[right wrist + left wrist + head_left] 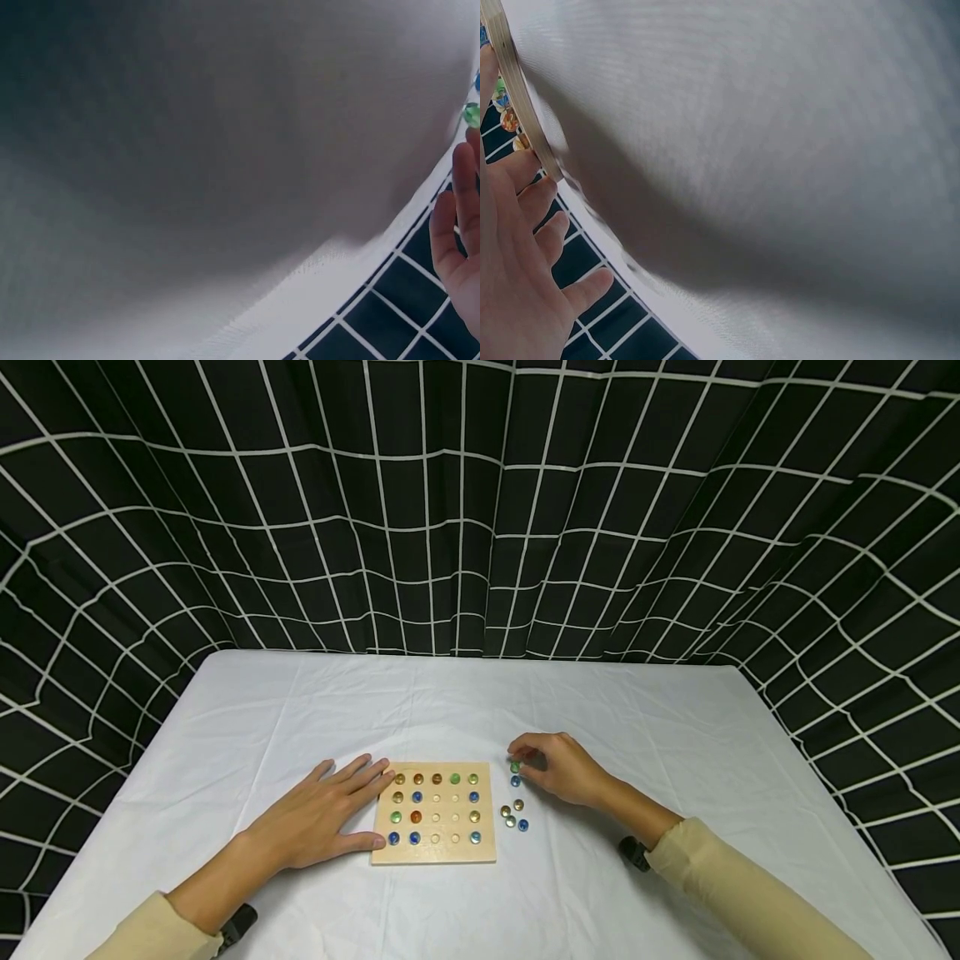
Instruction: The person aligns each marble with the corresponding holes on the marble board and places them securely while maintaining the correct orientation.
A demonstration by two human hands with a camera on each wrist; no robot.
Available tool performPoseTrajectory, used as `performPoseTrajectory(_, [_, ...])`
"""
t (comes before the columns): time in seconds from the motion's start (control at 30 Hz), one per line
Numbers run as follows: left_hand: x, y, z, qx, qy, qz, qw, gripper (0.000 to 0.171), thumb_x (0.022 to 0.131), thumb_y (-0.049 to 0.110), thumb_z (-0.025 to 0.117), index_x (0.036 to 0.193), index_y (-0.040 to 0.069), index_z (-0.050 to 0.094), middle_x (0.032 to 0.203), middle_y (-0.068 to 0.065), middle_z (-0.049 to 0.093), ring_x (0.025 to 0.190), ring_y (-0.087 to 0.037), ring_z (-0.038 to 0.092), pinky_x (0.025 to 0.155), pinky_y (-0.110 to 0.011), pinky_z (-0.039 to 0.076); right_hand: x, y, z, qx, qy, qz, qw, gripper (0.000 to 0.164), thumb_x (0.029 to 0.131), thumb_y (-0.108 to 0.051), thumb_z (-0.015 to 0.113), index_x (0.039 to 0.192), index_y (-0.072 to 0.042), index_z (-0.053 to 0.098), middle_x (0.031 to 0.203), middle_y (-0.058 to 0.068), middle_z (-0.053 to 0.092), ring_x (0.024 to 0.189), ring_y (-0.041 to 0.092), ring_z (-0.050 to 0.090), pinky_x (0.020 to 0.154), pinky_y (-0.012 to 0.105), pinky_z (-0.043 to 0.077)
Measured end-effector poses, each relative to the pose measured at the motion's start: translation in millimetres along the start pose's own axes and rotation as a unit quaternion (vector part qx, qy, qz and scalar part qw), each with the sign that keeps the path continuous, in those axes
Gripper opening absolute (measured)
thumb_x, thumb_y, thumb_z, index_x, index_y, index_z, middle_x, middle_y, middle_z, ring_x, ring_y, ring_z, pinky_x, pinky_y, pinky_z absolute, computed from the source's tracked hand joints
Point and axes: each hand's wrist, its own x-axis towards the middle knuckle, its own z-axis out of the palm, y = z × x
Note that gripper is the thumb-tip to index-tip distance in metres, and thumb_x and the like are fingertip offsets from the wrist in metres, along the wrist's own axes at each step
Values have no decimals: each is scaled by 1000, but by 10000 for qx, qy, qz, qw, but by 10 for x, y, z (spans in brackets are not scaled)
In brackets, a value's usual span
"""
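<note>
My left hand (322,814) lies flat with fingers spread, its fingertips and thumb resting on the left edge of a wooden board (433,857). Glass marbles, such as an orange marble (416,817) and a blue marble (417,797), sit in rows of round hollows there. Right of the board, my right hand (567,768) reaches down with thumb and forefinger apart at a green marble (514,767). In the right wrist view, that green marble (472,115) shows right at a fingertip. Just below it lies a loose blue marble (515,782).
Several more loose marbles (510,821) lie on the white cloth right of the board. Two middle columns of the board have bare hollows (436,817) below the top row. The white-covered table (600,710) backs onto a black curtain (450,527) with white grid lines.
</note>
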Motion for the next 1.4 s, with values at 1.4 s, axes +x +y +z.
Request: performPoseTrajectory(1.4, [13,-6,10,-22,-91,-36,9999,84,92,74,42,155,19,38,159,-4,35,147,-28,31,111,-62,30,-66,-517,153,621,-514,-910,9926,27,87,-3,76,113,-6,70,101,-4,71,93,9,65,83,34,55])
